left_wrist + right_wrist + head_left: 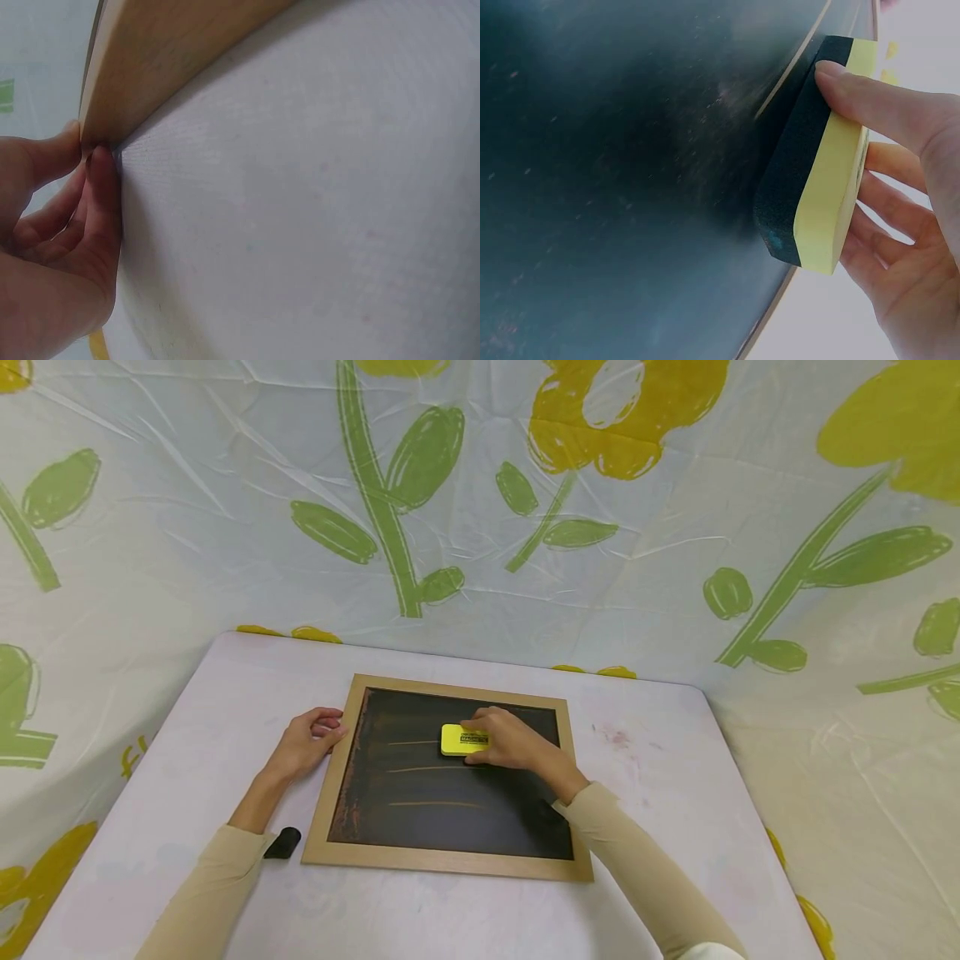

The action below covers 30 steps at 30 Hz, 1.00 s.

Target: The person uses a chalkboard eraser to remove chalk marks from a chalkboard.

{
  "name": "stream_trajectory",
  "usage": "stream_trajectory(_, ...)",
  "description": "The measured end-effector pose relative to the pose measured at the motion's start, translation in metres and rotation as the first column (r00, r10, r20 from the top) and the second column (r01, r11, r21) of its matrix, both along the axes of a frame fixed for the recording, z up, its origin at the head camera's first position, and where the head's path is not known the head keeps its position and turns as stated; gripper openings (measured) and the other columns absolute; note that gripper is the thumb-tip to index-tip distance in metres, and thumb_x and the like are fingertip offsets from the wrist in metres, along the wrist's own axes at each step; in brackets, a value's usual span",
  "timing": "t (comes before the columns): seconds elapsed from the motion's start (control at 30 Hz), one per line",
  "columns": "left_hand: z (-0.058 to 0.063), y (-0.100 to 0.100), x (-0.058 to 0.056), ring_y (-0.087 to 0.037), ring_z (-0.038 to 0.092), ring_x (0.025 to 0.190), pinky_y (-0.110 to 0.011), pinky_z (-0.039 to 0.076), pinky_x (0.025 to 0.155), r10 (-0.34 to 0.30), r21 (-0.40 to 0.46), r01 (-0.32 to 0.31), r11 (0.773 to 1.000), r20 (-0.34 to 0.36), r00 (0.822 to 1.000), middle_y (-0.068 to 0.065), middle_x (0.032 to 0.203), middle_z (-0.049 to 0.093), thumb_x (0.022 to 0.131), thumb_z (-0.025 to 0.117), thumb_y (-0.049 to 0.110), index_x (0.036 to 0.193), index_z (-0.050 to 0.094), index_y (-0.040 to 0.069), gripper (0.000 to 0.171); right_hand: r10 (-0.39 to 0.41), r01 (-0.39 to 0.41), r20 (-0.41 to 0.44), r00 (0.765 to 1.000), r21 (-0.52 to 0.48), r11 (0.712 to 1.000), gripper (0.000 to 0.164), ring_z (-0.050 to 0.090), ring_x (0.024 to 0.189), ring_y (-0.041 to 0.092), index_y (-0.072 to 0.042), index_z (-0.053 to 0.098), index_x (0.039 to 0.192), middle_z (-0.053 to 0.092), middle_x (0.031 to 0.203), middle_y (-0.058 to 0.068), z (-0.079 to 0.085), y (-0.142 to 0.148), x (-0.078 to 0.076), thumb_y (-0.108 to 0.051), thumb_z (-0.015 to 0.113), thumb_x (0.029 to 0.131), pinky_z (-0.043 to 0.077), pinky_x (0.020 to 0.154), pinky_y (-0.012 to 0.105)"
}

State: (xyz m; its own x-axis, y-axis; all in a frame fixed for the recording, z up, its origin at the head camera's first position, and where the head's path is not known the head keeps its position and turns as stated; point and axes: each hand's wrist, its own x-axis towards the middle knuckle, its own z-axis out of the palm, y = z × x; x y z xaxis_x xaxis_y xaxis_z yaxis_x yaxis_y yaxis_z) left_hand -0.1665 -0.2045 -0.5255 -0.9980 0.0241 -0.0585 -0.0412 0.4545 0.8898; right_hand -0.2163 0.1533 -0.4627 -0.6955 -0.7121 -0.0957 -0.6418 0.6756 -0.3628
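A chalkboard in a pale wooden frame lies on the table, with three thin light chalk lines drawn across its dark surface. My right hand grips a yellow eraser by its sides, thumb along one long edge and fingers opposite. In the right wrist view the eraser's black felt faces the board, right by the end of a chalk line. At the frame's left side, my left hand holds the edge; the left wrist view shows its thumb and curled fingertips at the wood.
The pale table extends around the board and has faint reddish stains to the right. Behind and beside it hangs a white cloth with yellow flowers and green leaves. A small black piece sits by the left cuff.
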Motion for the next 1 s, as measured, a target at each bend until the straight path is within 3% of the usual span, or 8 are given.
stream_trajectory(0.2, -0.002, -0.001, -0.001, -0.027, 0.063, 0.093, -0.021, 0.053, 0.066, -0.001, -0.010, 0.001, 1.000, -0.017, 1.000, -0.023, 0.110, 0.063, 0.102, 0.066, 0.012, 0.134, 0.056, -0.011, 0.041, 0.043, -0.043, -0.009, 0.999, -0.031, 0.999, 0.061, 0.061, 0.100, 0.023, 0.002, 0.065, 0.135, 0.067, 0.121, 0.014, -0.001, -0.010, -0.001, -0.025, 0.087, 0.085, 0.053, 0.091, 0.039)
stream_trajectory(1.0, -0.002, -0.001, -0.002, -0.027, 0.064, 0.094, -0.020, 0.052, 0.065, 0.002, -0.012, -0.002, 1.000, -0.012, 1.000, -0.023, 0.110, 0.063, 0.102, 0.067, 0.014, 0.134, 0.056, -0.010, 0.042, 0.083, -0.083, -0.004, 0.997, 0.021, 0.996, 0.062, 0.059, 0.103, 0.022, -0.002, 0.064, 0.138, 0.066, 0.122, 0.012, 0.000, -0.052, -0.003, -0.029, 0.086, 0.086, 0.051, 0.094, 0.037)
